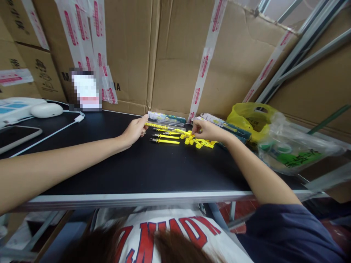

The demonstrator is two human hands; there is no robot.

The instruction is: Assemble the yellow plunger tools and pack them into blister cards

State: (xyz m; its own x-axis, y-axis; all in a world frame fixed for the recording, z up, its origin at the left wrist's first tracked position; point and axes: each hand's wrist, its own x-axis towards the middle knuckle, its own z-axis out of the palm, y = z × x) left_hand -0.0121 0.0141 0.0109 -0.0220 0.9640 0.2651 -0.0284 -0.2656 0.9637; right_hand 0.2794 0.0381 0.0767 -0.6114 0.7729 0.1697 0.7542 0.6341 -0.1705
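Observation:
My left hand (135,130) reaches to the far side of the black table (142,171) with its fingers closed on a yellow pen (157,125) held level. Two more yellow pens (165,138) lie on the table just below it. My right hand (206,130) pinches at a heap of small yellow caps (197,141), fingertips pressed together; what they grip is too small to name. Packaged pens (166,118) lie behind the loose ones, against the cardboard.
Cardboard boxes (175,58) wall off the back. A yellow bag (251,122) and a clear plastic bag (293,148) sit at the right. At the left are a tablet (16,136), a white mouse (46,110) and a white cable (55,130). The table's metal edge (142,199) runs near my body.

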